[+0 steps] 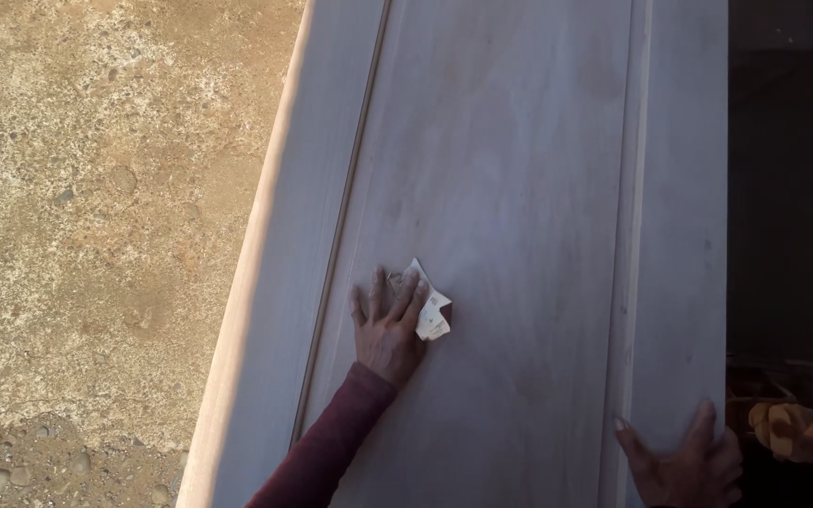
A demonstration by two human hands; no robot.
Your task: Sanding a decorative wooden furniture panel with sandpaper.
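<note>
A long grey-white wooden panel point(519, 169) with raised side rails lies flat and fills the middle of the view. My left hand point(386, 325), in a dark red sleeve, presses palm down on the panel's sunken centre field. Under its fingers is a folded piece of sandpaper point(431, 310), whose pale backing sticks out to the right. My right hand point(689, 461) sits at the bottom right on the panel's right rail, thumb spread on top and fingers curled over the outer edge.
Rough brownish concrete ground point(96, 207) with pebbles lies left of the panel. Right of the panel is a dark shadowed area point(792, 188), with a yellow-orange crumpled object point(792, 431) low down near my right hand.
</note>
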